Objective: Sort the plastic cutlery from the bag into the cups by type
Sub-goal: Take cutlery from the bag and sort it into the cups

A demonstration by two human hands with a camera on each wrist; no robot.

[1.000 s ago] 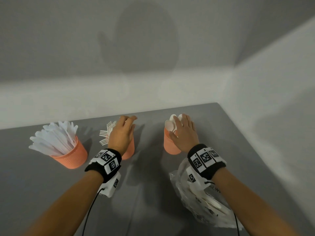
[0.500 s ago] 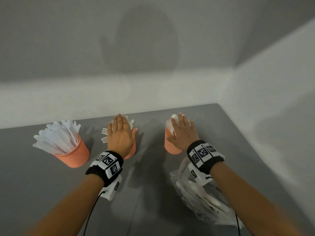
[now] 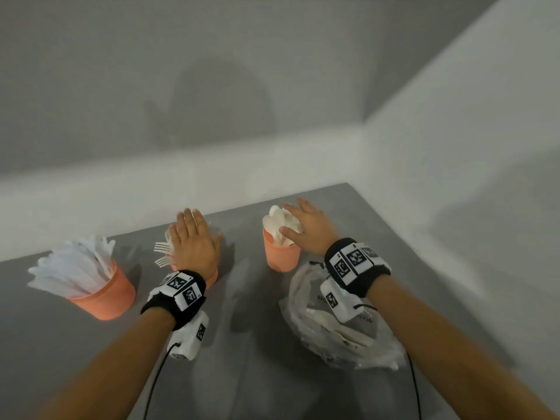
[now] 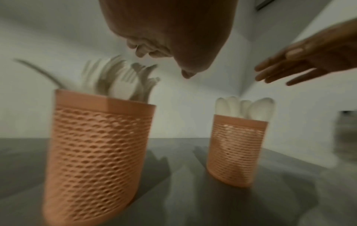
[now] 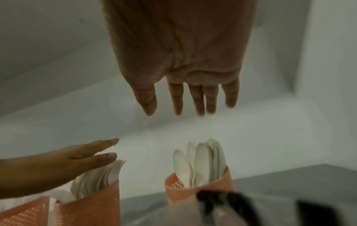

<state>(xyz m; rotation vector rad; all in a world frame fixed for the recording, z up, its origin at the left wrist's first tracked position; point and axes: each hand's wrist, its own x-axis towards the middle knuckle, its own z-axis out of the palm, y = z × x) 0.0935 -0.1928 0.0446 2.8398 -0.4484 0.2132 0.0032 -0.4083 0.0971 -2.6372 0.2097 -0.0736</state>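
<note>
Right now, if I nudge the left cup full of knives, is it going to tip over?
Probably yes. The knives fan out far past the rim to one side, so the knife cup looks top-heavy. It also looks like light perforated plastic, so it may slide on the smooth table.

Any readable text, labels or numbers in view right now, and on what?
Plastic bag: dark print partly hidden behind the right wrist camera, letters like "WW" show, too blurred to read.
Left wristband: black-and-white square markers, a small unreadable digit on the edge.
Right wristband: the same markers, no words.
Cups: no text.
</note>
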